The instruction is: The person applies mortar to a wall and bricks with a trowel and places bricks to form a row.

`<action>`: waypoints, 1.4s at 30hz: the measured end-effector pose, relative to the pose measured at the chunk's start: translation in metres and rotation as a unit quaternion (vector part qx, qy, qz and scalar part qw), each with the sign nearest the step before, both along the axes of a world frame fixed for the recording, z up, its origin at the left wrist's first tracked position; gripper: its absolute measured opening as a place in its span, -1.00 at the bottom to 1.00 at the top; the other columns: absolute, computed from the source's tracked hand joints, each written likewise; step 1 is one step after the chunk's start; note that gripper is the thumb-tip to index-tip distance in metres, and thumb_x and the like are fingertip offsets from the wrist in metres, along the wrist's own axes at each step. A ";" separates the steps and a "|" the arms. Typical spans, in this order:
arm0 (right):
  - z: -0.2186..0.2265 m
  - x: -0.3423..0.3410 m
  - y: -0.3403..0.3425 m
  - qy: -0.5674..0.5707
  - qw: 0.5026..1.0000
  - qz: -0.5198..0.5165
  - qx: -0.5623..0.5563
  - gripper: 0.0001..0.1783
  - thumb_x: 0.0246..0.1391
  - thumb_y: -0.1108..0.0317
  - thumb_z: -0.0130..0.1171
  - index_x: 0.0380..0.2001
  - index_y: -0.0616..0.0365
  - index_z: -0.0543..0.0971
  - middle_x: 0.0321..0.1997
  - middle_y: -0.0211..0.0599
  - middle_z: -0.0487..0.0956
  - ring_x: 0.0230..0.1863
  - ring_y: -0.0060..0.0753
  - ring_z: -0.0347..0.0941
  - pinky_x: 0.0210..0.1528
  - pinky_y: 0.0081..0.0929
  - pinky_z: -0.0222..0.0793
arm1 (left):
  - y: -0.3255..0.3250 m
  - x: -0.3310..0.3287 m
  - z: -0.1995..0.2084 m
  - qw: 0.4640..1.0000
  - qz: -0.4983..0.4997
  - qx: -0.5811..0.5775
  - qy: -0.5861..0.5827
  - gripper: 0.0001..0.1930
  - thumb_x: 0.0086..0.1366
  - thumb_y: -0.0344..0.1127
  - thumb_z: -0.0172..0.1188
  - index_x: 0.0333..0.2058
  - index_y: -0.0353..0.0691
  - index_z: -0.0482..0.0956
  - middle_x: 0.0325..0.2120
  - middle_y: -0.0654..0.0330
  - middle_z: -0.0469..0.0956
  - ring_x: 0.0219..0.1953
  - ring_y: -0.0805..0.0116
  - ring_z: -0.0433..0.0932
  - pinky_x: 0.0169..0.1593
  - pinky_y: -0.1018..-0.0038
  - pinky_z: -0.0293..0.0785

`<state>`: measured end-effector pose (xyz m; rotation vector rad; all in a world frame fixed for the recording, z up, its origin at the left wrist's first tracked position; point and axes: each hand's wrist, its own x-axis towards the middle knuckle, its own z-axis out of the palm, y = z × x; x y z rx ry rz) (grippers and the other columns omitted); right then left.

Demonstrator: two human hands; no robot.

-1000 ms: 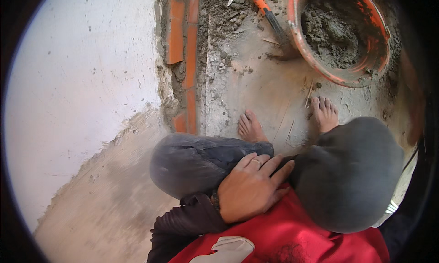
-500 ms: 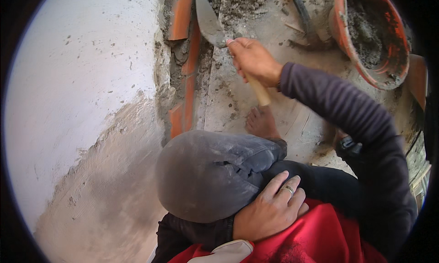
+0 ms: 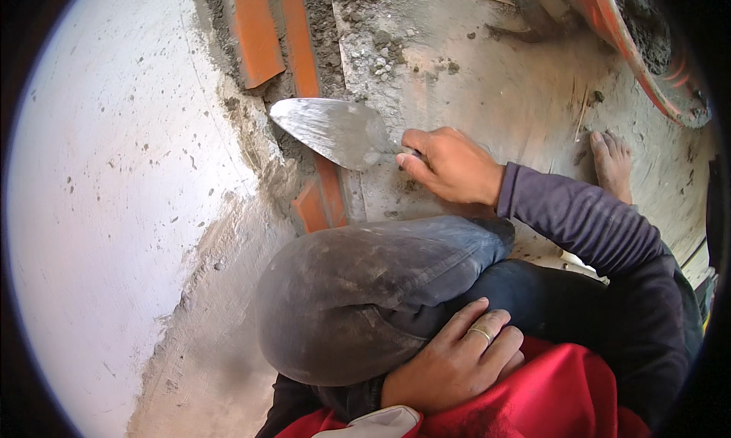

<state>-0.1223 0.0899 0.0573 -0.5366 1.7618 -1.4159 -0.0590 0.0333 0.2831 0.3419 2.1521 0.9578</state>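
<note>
My right hand [image 3: 457, 168] grips a pointing trowel [image 3: 335, 133] by its handle, which the fist mostly hides. The grey-smeared blade points left, level over a row of orange bricks at the wall's foot. One brick [image 3: 256, 38] lies at the far end against the wall, beside a narrow orange brick [image 3: 299, 42]. Nearer my knee, a smaller orange piece [image 3: 311, 207] shows below the blade. Rough grey mortar [image 3: 278, 179] lies around them. With a ring on one finger, my left hand [image 3: 457, 354] rests on my thigh, fingers laid out and slightly bent, holding nothing.
A white, partly bare plastered wall [image 3: 129, 149] rises on the left. At the upper right stands an orange bucket [image 3: 632, 65] with grey mortar inside. Crumbs of mortar [image 3: 381, 46] litter the concrete floor [image 3: 502, 88]. My bare foot [image 3: 611, 164] is right of my sleeve.
My right hand has come nearer with the trowel, whose blade has swung from pointing away to pointing left over the bricks. The view has shifted; my left hand stays on my thigh.
</note>
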 end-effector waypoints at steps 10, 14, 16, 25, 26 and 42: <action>0.003 -0.002 0.010 -0.024 0.998 0.006 0.063 -0.65 0.19 0.19 0.03 -0.27 0.36 0.50 -0.52 0.20 0.54 -0.37 0.28 0.51 -0.25 0.03 0.41 | 0.000 -0.005 -0.001 0.998 0.024 0.015 -0.051 -0.67 0.16 -0.20 0.31 -0.18 -0.29 0.56 -0.17 0.21 0.54 0.05 0.27 0.49 0.16 0.25 0.46; 0.003 -0.007 0.007 -0.058 0.995 0.065 0.040 -0.63 0.20 0.19 0.01 -0.32 0.38 0.53 -0.50 0.25 0.53 -0.35 0.29 0.52 -0.22 0.03 0.41 | 0.001 -0.008 0.000 0.998 0.018 0.012 -0.056 -0.66 0.16 -0.19 0.31 -0.17 -0.29 0.57 -0.17 0.20 0.55 0.06 0.27 0.49 0.17 0.24 0.46; -0.006 -0.005 0.003 -0.062 0.997 0.048 0.014 -0.61 0.21 0.17 0.01 -0.35 0.37 0.55 -0.50 0.24 0.53 -0.35 0.29 0.52 -0.23 0.00 0.41 | 0.001 -0.006 -0.001 0.998 0.025 0.014 -0.048 -0.66 0.17 -0.18 0.30 -0.17 -0.30 0.57 -0.16 0.20 0.55 0.06 0.26 0.48 0.18 0.24 0.45; -0.013 -0.020 -0.006 -0.140 0.988 0.054 -0.024 -0.56 0.24 0.13 -0.02 -0.37 0.38 0.55 -0.44 0.21 0.55 -0.33 0.22 0.52 -0.20 -0.06 0.41 | -0.001 -0.011 -0.002 0.998 0.031 0.024 -0.055 -0.66 0.18 -0.19 0.29 -0.16 -0.30 0.57 -0.14 0.19 0.55 0.07 0.26 0.48 0.19 0.24 0.45; -0.013 -0.019 -0.007 -0.135 0.989 0.050 -0.027 -0.55 0.25 0.12 -0.03 -0.37 0.38 0.56 -0.44 0.20 0.55 -0.32 0.21 0.52 -0.19 -0.07 0.41 | 0.000 -0.011 -0.001 0.998 0.030 0.022 -0.056 -0.66 0.18 -0.19 0.29 -0.16 -0.30 0.57 -0.14 0.19 0.55 0.07 0.26 0.48 0.19 0.24 0.45; -0.007 0.008 -0.001 -0.055 0.988 -0.142 0.002 -0.70 0.13 0.27 0.03 -0.25 0.35 0.47 -0.44 0.15 0.53 -0.37 0.19 0.51 -0.27 -0.09 0.41 | 0.001 -0.008 -0.003 0.997 0.043 0.037 -0.051 -0.67 0.19 -0.20 0.29 -0.15 -0.31 0.57 -0.13 0.19 0.55 0.08 0.24 0.48 0.21 0.22 0.42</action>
